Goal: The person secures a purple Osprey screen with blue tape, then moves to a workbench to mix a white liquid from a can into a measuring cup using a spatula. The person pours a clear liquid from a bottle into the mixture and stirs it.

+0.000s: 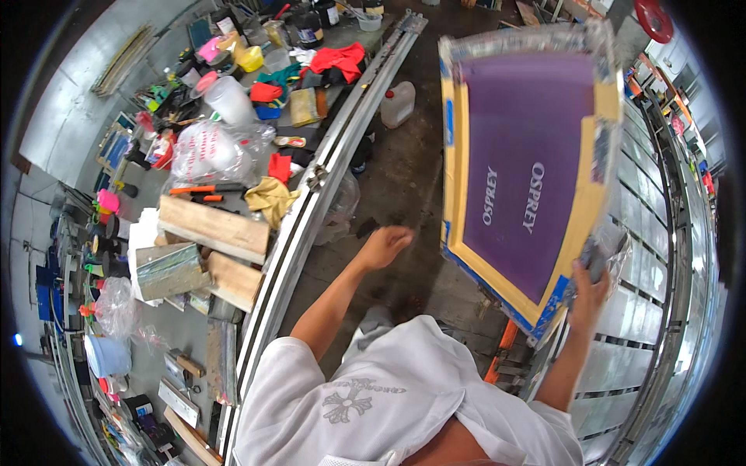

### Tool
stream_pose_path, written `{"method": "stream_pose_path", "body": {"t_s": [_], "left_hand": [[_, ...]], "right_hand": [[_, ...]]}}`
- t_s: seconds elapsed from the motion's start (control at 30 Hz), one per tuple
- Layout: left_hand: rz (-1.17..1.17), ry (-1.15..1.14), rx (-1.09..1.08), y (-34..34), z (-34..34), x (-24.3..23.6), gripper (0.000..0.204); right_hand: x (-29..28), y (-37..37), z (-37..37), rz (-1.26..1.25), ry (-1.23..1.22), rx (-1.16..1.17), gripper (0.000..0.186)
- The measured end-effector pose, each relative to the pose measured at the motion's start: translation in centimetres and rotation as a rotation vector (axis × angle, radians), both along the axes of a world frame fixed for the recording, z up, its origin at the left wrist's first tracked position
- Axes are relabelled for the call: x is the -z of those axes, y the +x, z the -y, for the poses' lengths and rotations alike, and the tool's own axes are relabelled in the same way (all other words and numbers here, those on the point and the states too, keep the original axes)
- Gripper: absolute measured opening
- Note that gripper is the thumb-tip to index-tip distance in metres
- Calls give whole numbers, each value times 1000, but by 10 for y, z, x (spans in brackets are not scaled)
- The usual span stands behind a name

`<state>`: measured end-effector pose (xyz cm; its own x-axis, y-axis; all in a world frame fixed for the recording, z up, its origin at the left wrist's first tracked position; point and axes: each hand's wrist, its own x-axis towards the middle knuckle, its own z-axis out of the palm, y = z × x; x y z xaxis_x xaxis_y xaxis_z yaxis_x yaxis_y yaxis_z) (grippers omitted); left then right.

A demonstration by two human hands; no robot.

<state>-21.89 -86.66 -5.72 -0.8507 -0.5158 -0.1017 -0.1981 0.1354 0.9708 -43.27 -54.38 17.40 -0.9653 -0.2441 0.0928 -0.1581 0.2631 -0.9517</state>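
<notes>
A screen-printing frame (522, 175) is raised at the right, tilted. It has a purple mesh with pale lettering, and yellow and blue tape along its edges. My right hand (588, 299) is closed on the lower right edge of this frame. A dark grey bunched thing (597, 262) shows at its fingers; I cannot tell whether it is held too. My left hand (386, 247) hangs over the floor between the workbench and the frame, fingers curled in, with nothing seen in them. It touches neither the frame nor the bench.
On the left, a cluttered workbench (179, 330) holds wooden blocks (214, 227), a clear plastic bag (221, 151), coloured rags (339, 60) and tubs. A metal rail (307, 186) edges it. A whitish jug (398, 105) stands on the floor. Slatted metal panels (622, 365) run along the right.
</notes>
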Motion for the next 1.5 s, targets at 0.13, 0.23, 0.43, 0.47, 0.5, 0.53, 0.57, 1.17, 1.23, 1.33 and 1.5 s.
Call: {"method": "stream_pose_path", "body": {"t_s": [0.13, 0.23, 0.43, 0.47, 0.5, 0.53, 0.57, 1.17, 1.23, 1.33, 1.5], "left_hand": [[186, 156, -116, 18, 21, 31, 35], [156, 396, -428, 17, 53, 62, 37], [335, -96, -173, -103, 189, 76, 32], [378, 301, -251, -135, 217, 74, 31], [344, 243, -256, -178, 247, 47, 31], [329, 194, -257, -223, 277, 15, 31], [169, -65, -253, -253, 305, 18, 31], [-250, -174, 45, -730, 591, -51, 25], [-135, -66, 120, -757, 621, -78, 30], [-232, -104, 51, -806, 662, -83, 45], [-205, -35, -94, -883, 733, -87, 45]], "right_hand": [[57, -61, 40, -63, 329, -83, 59], [128, -117, 78, -169, 554, -16, 54], [174, -189, 208, 42, 596, -111, 44], [187, -211, 231, -93, 643, -115, 42], [197, -231, 258, -57, 618, -59, 42], [201, -246, 280, -4, 604, -4, 41], [195, -256, 299, 51, 599, 34, 40], [141, -676, 639, 56, 514, 44, 52], [126, -728, 682, 19, 459, -5, 53], [125, -823, 743, -138, 448, -155, 56], [120, -963, 877, -103, 365, -258, 54]]}}
